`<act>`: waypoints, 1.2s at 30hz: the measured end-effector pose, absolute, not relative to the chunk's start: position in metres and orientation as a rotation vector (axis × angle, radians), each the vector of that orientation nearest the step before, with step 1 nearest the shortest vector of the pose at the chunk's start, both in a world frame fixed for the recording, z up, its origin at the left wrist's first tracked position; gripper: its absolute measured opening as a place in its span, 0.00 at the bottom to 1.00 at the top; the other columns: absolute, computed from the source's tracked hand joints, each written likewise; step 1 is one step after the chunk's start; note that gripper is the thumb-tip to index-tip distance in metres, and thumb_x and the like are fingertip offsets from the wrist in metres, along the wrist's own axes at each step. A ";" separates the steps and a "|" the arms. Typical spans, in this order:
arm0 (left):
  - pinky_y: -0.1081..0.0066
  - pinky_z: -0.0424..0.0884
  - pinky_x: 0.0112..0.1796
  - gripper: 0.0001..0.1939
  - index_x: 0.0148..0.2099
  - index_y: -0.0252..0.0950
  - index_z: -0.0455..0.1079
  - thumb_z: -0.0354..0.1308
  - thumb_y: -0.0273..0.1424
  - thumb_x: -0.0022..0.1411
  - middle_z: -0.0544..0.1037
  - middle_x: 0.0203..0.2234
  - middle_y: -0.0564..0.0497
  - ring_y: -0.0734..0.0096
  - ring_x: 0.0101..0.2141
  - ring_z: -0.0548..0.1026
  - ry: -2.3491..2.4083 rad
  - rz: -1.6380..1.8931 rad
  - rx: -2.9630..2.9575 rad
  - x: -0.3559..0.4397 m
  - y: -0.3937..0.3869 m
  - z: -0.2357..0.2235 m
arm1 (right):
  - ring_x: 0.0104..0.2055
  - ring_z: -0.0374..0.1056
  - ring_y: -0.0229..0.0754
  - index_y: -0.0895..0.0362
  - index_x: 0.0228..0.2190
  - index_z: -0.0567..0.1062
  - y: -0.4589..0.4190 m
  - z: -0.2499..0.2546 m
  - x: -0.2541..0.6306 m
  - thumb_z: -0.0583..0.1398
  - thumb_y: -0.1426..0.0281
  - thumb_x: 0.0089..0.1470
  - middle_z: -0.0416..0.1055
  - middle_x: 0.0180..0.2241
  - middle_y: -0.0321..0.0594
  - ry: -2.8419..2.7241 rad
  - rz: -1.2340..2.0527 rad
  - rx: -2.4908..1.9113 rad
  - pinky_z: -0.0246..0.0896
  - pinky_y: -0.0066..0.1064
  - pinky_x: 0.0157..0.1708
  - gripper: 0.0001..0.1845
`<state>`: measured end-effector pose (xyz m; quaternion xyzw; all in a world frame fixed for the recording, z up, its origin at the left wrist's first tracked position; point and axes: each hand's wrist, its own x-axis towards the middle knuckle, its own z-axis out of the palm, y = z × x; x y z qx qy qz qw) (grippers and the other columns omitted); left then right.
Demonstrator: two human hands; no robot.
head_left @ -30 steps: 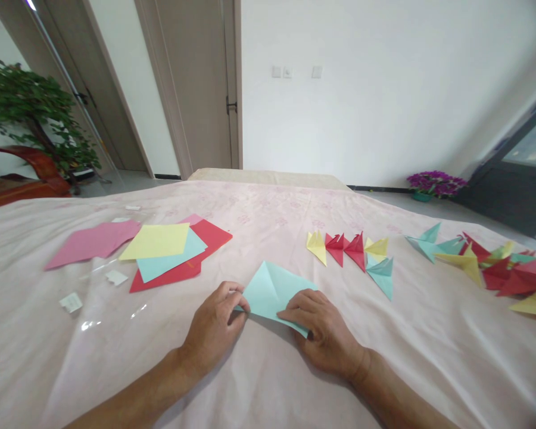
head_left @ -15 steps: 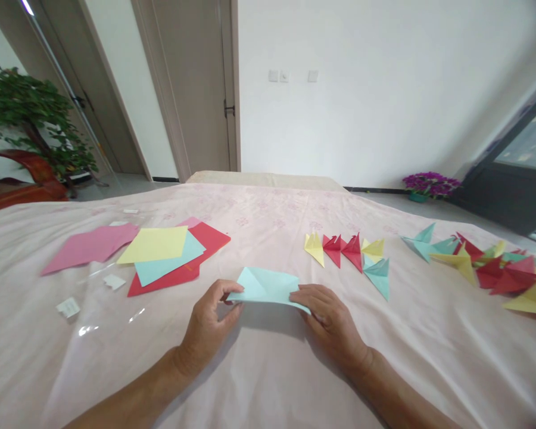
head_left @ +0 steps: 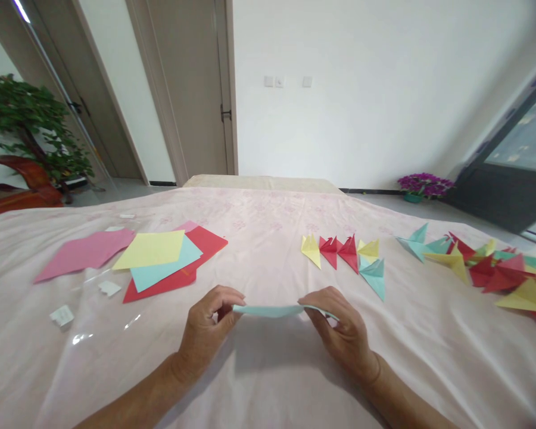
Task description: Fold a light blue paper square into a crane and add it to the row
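Observation:
A light blue folded paper [head_left: 268,310] hangs just above the pink tablecloth [head_left: 268,369], seen almost edge-on as a thin strip. My left hand [head_left: 208,330] pinches its left end between thumb and fingers. My right hand [head_left: 339,330] pinches its right end, fingers curled over the edge. Both hands are near the front middle of the table.
A stack of flat sheets lies at the left: pink [head_left: 84,253], yellow [head_left: 152,250], blue and red [head_left: 205,241]. A row of folded paper shapes [head_left: 346,256] sits behind my right hand; several more [head_left: 486,268] are at the right. Small white scraps [head_left: 62,314] lie at the left.
The blue paper lay flat on the cloth under my fingers. Both hands have lifted it off the table and tipped it level with my line of sight.

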<state>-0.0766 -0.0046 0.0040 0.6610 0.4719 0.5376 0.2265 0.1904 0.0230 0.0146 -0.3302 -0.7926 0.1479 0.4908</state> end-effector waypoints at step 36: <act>0.70 0.58 0.30 0.20 0.23 0.38 0.64 0.53 0.45 0.62 0.70 0.23 0.54 0.66 0.30 0.70 1.895 0.695 2.032 -0.074 0.014 -0.001 | 0.32 0.67 0.43 0.56 0.60 0.59 0.038 0.006 0.176 0.54 0.67 0.58 0.70 0.30 0.36 -2.156 0.457 -1.529 0.59 0.32 0.32 0.29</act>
